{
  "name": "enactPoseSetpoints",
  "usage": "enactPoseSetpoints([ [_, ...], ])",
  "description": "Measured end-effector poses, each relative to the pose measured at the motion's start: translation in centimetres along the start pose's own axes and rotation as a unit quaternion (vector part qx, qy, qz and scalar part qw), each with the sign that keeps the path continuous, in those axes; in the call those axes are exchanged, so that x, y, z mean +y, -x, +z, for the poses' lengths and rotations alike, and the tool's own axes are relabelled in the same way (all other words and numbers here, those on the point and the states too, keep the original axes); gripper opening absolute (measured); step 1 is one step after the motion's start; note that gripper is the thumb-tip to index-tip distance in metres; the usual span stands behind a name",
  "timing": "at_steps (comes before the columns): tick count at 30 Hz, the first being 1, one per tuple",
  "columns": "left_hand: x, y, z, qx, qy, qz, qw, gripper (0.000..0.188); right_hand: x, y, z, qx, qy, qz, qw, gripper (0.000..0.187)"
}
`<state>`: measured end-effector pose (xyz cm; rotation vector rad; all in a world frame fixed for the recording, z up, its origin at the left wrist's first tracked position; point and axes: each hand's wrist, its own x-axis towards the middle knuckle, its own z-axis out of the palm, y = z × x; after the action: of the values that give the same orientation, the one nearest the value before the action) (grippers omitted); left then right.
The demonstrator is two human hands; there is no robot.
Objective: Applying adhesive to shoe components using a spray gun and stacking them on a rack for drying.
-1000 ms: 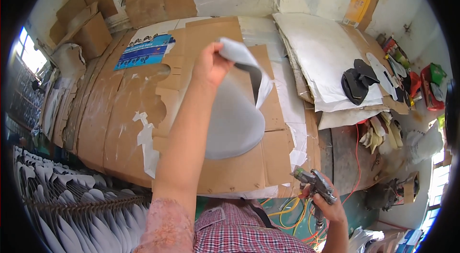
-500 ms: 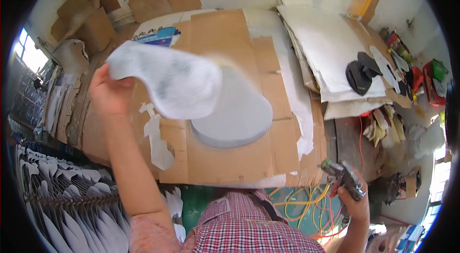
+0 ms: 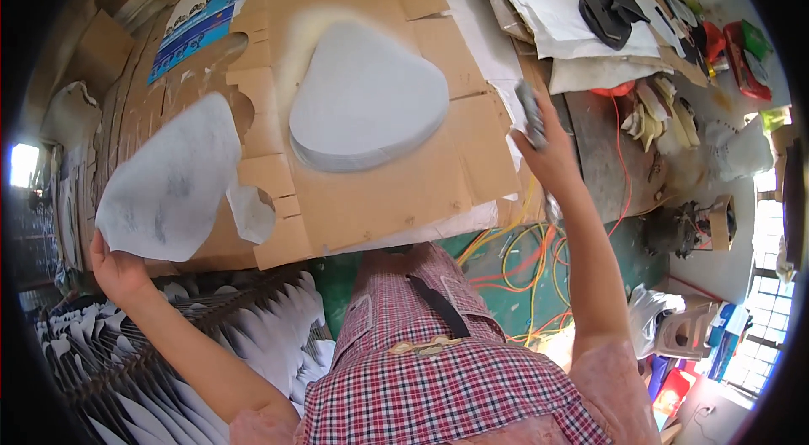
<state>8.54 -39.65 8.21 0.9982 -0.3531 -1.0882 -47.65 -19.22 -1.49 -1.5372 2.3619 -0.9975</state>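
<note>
Left hand [image 3: 118, 272] grips grey sheet [image 3: 168, 184]; right hand [image 3: 552, 158] holds spray gun [image 3: 531, 115].

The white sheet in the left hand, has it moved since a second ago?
Yes. The white sheet was lifted off the grey stack on the cardboard and carried left by the left hand.

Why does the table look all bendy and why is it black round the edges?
In the head view, the fisheye lens bends the cardboard-covered table toward the rim and leaves black corners. The window at the left glares white. The grey sheet in the left hand and the spray tool in the right hand look fairly sharp.
</note>
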Motion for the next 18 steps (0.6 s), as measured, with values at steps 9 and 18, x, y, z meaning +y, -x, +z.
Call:
enactPoseSetpoints([
  [9, 3.8, -0.9, -5.8, 0.018, 0.004, -0.081, 0.997, 0.042, -7.0, 12.8, 6.6, -0.577, -0.154, -0.24, 0.765, 0.047],
  [18, 6.7, -5.3, -9.7, -0.058, 0.002, -0.114, 0.992, 0.034, -4.2, 16.0, -6.2, -0.616, 0.0, -0.064, 0.785, 0.014],
])
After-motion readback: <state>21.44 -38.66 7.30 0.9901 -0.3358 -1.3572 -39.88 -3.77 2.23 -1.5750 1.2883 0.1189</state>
